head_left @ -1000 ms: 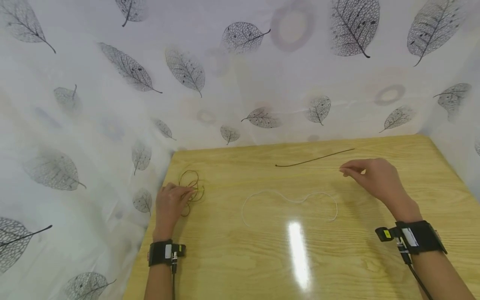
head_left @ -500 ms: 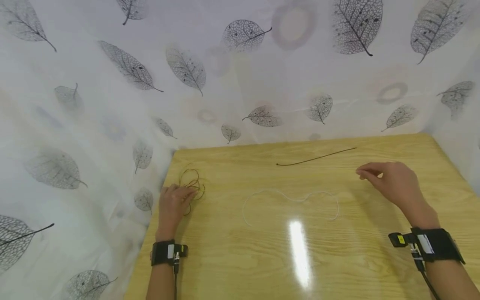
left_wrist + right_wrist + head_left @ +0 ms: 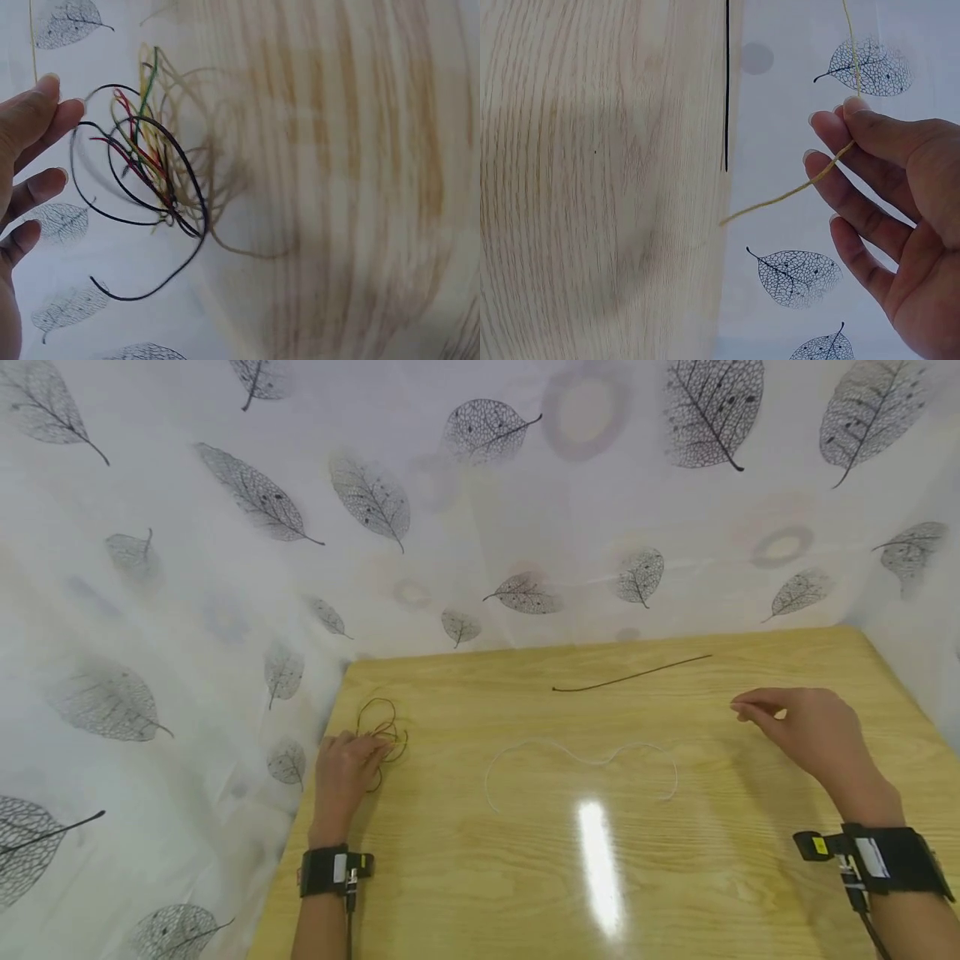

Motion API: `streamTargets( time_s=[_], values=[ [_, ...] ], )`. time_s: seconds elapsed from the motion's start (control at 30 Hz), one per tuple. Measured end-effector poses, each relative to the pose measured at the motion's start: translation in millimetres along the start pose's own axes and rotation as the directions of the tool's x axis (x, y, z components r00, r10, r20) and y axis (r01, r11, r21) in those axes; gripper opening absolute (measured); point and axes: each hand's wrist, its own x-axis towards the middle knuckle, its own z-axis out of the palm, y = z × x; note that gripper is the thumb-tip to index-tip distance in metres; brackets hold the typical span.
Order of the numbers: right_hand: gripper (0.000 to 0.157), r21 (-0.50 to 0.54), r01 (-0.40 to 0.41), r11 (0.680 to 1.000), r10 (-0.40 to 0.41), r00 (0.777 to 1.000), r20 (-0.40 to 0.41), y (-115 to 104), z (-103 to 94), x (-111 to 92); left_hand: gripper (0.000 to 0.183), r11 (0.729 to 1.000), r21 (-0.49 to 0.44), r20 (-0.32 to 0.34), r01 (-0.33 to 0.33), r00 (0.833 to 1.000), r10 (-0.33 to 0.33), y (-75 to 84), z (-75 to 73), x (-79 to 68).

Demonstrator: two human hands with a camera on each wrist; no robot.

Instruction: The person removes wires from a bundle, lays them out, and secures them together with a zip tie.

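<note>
At the left of the table my left hand pinches a yellow string between thumb and index finger, its other fingers apart. Just beyond those fingertips lies a tangled bundle of cords, with black, red, green and yellow strands in loops. My right hand, raised over the right side of the table, pinches a yellow string with thumb and index finger. A short loose end hangs below that pinch, while the rest runs up out of the right wrist view. The stretch between the hands hardly shows in the head view.
A white string lies in a wavy curve on the wooden table. Behind it a dark cord lies nearly straight near the back edge. Leaf-patterned white curtain stands at the back and sides.
My right hand has moved to the right, away from the left hand, still pinching the yellow string. The left hand has stayed beside the bundle, and the white string and dark cord lie as before.
</note>
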Motion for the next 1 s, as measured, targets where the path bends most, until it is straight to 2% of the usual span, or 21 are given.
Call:
streamTargets(
  time_s=[0.1, 0.27, 0.4, 0.53, 0.7, 0.83, 1.0],
  values=[
    [0.018, -0.005, -0.018, 1.000, 0.018, 0.999, 0.038, 3.2, -1.9, -3.7, 0.015, 1.000, -0.001, -0.002, -0.012, 1.000, 0.012, 3.8, -0.9, 4.7],
    [0.019, -0.030, -0.065, 0.997, 0.067, 0.992, 0.106, 16.6, -5.7, -15.8, 0.017, 0.999, -0.054, 0.009, -0.008, 1.000, 0.009, 13.7, 0.5, 9.1],
    [0.020, -0.078, -0.087, 0.993, 0.095, 0.989, 0.115, 26.6, -4.5, -26.1, 0.016, 0.993, -0.118, 0.033, -0.001, 0.999, 0.005, 21.6, 4.3, 11.3],
    [0.022, -0.114, -0.124, 0.986, 0.138, 0.982, 0.128, 34.3, -0.2, -34.5, 0.014, 0.991, -0.134, 0.056, -0.017, 0.998, 0.025, 27.1, 10.4, 10.3],
    [0.023, -0.063, -0.141, 0.988, 0.150, 0.973, 0.175, 40.0, 6.3, -41.9, 0.012, 0.992, -0.121, 0.095, -0.033, 0.994, 0.044, 35.3, 17.6, 6.3],
    [0.025, -0.032, -0.127, 0.991, 0.130, 0.973, 0.190, 38.5, 12.7, -44.9, 0.012, 0.994, -0.094, 0.115, -0.054, 0.991, 0.065, 42.8, 19.7, 4.5],
    [0.024, -0.012, -0.127, 0.992, 0.127, 0.971, 0.203, 32.3, 20.7, -45.4, 0.013, 0.992, -0.123, 0.146, -0.031, 0.988, 0.049, 47.7, 23.2, 0.8]
  ],
)
